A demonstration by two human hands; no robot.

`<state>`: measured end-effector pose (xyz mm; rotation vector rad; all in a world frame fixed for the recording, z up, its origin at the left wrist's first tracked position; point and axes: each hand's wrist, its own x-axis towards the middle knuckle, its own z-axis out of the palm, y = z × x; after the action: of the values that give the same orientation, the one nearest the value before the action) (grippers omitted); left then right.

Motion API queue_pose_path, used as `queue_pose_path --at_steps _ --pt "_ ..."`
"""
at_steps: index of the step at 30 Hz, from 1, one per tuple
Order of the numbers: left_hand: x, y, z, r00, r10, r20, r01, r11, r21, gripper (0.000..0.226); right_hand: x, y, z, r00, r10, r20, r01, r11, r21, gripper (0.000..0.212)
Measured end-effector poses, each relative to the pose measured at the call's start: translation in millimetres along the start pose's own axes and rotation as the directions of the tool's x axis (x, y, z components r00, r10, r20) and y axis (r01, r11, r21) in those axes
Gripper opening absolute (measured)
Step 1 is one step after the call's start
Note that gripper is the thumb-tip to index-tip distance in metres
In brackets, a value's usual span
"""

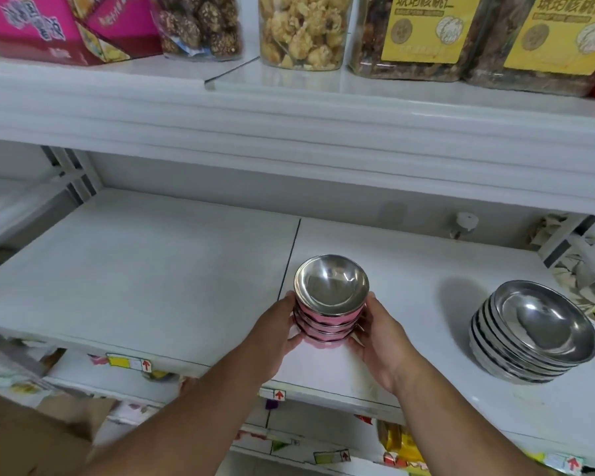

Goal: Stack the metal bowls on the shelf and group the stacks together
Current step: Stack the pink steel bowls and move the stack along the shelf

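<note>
A small stack of metal bowls with pink outsides [330, 290] stands on the white shelf [152, 269], near its front edge at the middle. My left hand [277, 333] presses the stack's left side and my right hand [380, 338] presses its right side, so both hold it. A second stack of several larger metal bowls with dark outer bands [536, 331] rests on the same shelf to the right, well apart from the pink stack.
The upper shelf carries a pink box [49, 25], clear snack jars [299, 29] and yellow-labelled tubs [423, 32]. A small white knob [464, 223] sits at the back wall. Crumpled packaging [571, 266] lies at the far right. Price tags line the shelf edge.
</note>
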<state>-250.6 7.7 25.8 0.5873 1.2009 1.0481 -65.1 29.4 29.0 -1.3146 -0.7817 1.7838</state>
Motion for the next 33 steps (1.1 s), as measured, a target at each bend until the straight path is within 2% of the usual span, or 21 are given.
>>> queue_pose_path --at_steps 6,12,18,24,29,33 --pt "-22.1 14.7 -6.1 0.986 0.056 -0.159 -0.054 0.998 0.013 0.036 -1.0 -7.9 20.7 0.996 0.028 0.089 -0.025 0.999 -0.04 0.044" --pt "-32.3 27.7 -36.2 0.972 0.095 -0.216 -0.089 0.995 0.036 0.03 4.0 -5.9 59.1 0.991 0.06 0.121 -0.052 0.996 -0.071 0.041" --pt "-18.9 54.9 -88.2 0.972 0.112 -0.207 -0.103 0.993 0.053 0.04 20.7 -2.0 111.6 0.992 0.052 0.112 -0.049 0.998 -0.034 0.038" --pt "11.7 77.9 -144.3 0.975 0.097 -0.201 -0.087 0.994 0.058 0.047 46.5 7.8 170.1 0.996 0.007 0.089 -0.006 1.0 -0.01 0.054" --pt "35.2 91.7 -171.1 0.979 0.056 -0.194 -0.044 0.997 0.067 0.049 64.4 12.0 198.6 0.999 -0.011 0.04 0.01 1.0 0.027 0.051" --pt "48.5 100.8 -178.7 0.985 0.029 -0.169 -0.018 0.997 0.07 0.042 75.8 12.7 206.9 1.0 -0.014 0.014 0.014 0.999 0.034 0.042"
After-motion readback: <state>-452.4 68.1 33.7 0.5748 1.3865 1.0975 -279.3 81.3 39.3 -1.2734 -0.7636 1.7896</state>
